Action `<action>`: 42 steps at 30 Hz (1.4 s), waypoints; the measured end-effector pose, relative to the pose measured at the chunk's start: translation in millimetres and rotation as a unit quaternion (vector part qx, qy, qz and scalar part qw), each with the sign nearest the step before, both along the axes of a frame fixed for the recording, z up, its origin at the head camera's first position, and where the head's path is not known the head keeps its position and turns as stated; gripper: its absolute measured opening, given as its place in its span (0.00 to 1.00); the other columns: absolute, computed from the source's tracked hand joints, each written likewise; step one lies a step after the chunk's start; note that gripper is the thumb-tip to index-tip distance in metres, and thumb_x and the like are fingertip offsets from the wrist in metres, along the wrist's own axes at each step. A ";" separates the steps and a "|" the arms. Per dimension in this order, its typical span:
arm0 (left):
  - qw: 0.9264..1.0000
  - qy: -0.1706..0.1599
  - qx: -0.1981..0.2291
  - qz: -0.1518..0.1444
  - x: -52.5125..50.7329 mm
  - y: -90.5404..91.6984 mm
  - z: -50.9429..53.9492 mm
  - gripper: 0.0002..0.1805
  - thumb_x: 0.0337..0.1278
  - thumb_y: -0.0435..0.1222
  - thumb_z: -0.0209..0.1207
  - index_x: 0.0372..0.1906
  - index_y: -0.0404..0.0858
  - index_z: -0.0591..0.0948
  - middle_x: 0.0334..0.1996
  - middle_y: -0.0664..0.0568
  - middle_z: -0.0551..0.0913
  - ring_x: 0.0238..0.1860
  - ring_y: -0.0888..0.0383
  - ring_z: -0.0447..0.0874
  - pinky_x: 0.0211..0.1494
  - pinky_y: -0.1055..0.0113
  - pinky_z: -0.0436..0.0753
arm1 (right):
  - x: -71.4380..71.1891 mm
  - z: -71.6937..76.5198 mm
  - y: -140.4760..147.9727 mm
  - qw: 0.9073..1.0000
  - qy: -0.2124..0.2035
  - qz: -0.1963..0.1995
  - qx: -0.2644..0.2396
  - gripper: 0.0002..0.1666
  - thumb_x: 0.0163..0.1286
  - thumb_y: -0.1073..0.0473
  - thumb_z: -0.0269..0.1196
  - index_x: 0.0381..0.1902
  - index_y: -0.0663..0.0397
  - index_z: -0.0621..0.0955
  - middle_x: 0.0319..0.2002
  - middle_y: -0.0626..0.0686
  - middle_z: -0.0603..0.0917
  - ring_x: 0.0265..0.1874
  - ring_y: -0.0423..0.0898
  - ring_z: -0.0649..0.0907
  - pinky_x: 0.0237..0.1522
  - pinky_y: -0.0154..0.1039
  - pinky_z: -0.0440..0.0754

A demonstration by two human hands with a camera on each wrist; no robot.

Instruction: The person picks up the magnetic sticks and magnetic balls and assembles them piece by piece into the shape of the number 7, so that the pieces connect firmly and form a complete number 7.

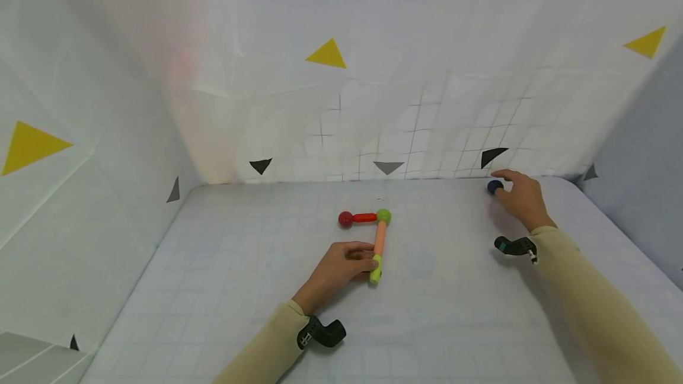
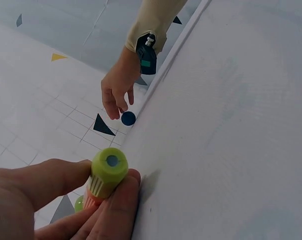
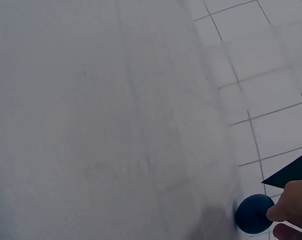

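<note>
My left hand (image 1: 337,268) pinches a yellow-green rod (image 1: 376,270) between thumb and fingers. The rod lines up end to end with an orange rod (image 1: 380,238), which reaches a green ball (image 1: 383,216). From that ball a red rod (image 1: 365,217) runs left to a dark red ball (image 1: 345,219). In the left wrist view the yellow-green rod's end (image 2: 112,161) faces the camera. At the table's far right, my right hand (image 1: 522,199) is at a dark blue ball (image 1: 495,187). One digit meets the ball's side in the right wrist view; the index finger arches beyond it.
The white table (image 1: 427,313) meets a white back wall (image 1: 267,105) with grid lines and yellow, black and grey triangles. Side walls stand left (image 1: 80,165) and right (image 1: 640,165). A dark device (image 1: 325,332) sits on the left wrist, another (image 1: 514,246) on the right.
</note>
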State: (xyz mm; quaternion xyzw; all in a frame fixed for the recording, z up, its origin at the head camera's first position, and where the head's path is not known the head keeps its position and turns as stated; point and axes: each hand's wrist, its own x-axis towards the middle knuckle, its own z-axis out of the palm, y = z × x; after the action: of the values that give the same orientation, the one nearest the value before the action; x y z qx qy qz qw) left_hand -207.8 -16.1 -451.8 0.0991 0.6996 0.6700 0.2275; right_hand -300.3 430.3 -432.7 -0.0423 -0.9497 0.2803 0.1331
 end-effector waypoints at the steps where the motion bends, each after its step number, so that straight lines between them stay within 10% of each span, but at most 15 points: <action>1: 1.000 0.001 -0.001 0.000 0.2 0.0 0.1 0.22 0.64 0.36 0.71 0.62 0.37 0.84 0.46 0.48 0.87 0.45 0.54 0.87 0.50 0.61 0.86 | -0.5 -0.7 2.0 1.000 -0.007 -0.002 0.000 0.28 0.71 0.67 0.53 0.68 0.65 0.76 0.64 0.77 0.72 0.60 0.75 0.71 0.56 0.73 0.69; 15: 1.000 0.004 -0.011 0.005 0.8 -1.3 0.9 0.22 0.63 0.35 0.72 0.61 0.37 0.84 0.45 0.48 0.87 0.44 0.54 0.87 0.50 0.62 0.87 | -13.7 -8.1 12.9 0.997 -0.075 0.019 0.026 0.31 0.74 0.66 0.54 0.73 0.69 0.68 0.64 0.79 0.71 0.61 0.76 0.71 0.59 0.72 0.70; 42: 1.000 0.011 -0.008 -0.002 0.5 -4.0 -1.6 0.22 0.64 0.35 0.70 0.62 0.36 0.84 0.45 0.47 0.87 0.44 0.54 0.87 0.50 0.61 0.87 | -5.5 -17.2 9.8 0.998 -0.045 -0.014 -0.031 0.33 0.75 0.57 0.65 0.68 0.73 0.70 0.61 0.75 0.73 0.58 0.71 0.75 0.56 0.67 0.76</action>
State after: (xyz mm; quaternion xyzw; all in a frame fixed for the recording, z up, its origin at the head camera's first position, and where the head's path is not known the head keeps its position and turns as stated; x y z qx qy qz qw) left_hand -207.2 -20.1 -453.4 0.1059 0.7071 0.6631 0.2215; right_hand -305.8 440.0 -449.9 -0.0719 -0.9449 0.3056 0.0926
